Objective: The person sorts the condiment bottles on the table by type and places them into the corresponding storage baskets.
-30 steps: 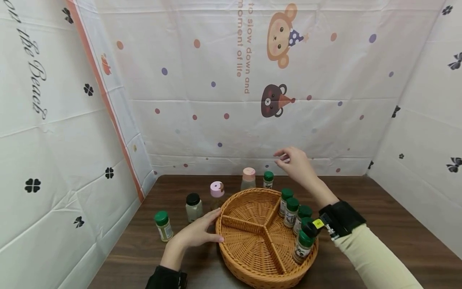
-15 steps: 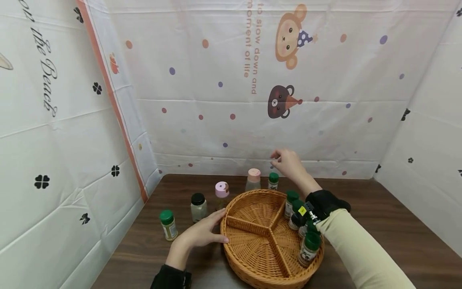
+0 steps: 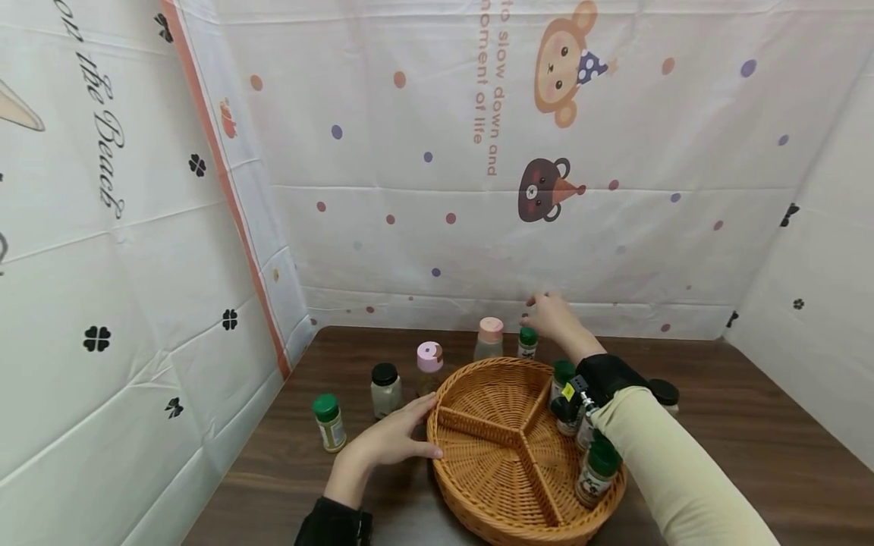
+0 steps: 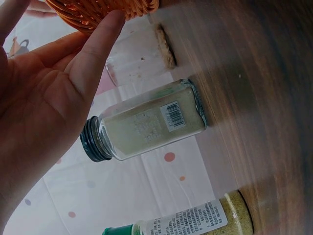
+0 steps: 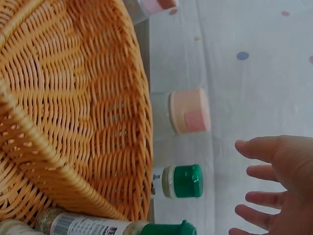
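Observation:
My left hand [image 3: 392, 440] rests on the left rim of a round wicker basket [image 3: 488, 478], fingers extended and thumb apart. In the left wrist view, a thumb and palm show beside the basket's edge. My right hand [image 3: 556, 322] hovers behind the basket, just above a small spice jar [image 3: 527, 345] with a green cap. The right wrist view shows its fingers [image 5: 266, 172] spread, holding nothing, with a gap to that green cap. Several green-capped spice jars [image 3: 595, 476] stand in the basket's right compartment, partly hidden by my right forearm.
Left of the basket stand a green-capped jar [image 3: 331, 425], a black-capped jar [image 3: 386, 390] and a pink-capped bottle [image 3: 430, 359]. A peach-capped bottle [image 3: 489, 340] is behind it. Past my right sleeve a black lid [image 3: 664, 392] shows. Printed cloth [image 3: 382, 250] walls the back and sides.
My right hand has come down toward the green-capped jar at the back, its forearm swinging left over the basket's jars. The left hand stays on the rim. The head view has shifted slightly.

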Tool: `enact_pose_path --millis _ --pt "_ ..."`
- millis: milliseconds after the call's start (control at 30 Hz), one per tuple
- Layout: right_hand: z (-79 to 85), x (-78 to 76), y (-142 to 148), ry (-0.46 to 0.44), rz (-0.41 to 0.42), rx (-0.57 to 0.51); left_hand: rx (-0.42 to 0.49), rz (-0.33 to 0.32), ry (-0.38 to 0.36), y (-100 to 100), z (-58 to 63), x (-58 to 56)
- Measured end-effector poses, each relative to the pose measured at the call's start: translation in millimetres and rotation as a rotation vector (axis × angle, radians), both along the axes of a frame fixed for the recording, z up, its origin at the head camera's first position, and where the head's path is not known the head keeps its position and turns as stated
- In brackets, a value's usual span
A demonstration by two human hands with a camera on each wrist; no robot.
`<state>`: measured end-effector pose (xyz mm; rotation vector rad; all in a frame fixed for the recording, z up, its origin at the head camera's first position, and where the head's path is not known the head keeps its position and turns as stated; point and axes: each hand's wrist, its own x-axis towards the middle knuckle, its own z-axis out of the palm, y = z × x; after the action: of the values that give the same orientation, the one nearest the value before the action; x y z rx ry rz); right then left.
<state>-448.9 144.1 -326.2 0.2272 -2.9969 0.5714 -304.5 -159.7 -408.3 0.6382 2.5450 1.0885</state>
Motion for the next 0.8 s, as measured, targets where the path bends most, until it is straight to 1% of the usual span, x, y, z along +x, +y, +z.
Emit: enact_pose_path --millis 67,133,367,500,600,667,800 --pt "-2.7 -1.1 2.6 -0.033 -0.001 0.019 0.0 0.0 -0.001 0.8 -0.1 -0.3" --pt "-5.4 -1.6 4.8 -0.063 0.016 0.046 -0.003 0.001 -0.004 1.6 -0.2 -0.5" --pt "-13.3 0.5 9.1 -0.21 0.136 0.05 -0.007 0.01 -0.003 2.5 0.8 -0.9" --pt "-16.8 0.2 9.2 -0.263 0.173 0.109 -0.005 0.011 0.003 2.3 1.5 -0.9" --pt "-19.2 -1.8 8.3 -0.27 0.189 0.135 -0.013 0.015 0.001 1.9 1.6 -0.2" --pt "-21.0 -3.5 6.8 -0.241 0.194 0.143 -0.016 0.018 0.001 1.8 1.5 0.2" --pt "-23.9 -5.0 5.0 -0.202 0.175 0.146 -0.017 0.024 0.0 1.6 1.4 1.1"
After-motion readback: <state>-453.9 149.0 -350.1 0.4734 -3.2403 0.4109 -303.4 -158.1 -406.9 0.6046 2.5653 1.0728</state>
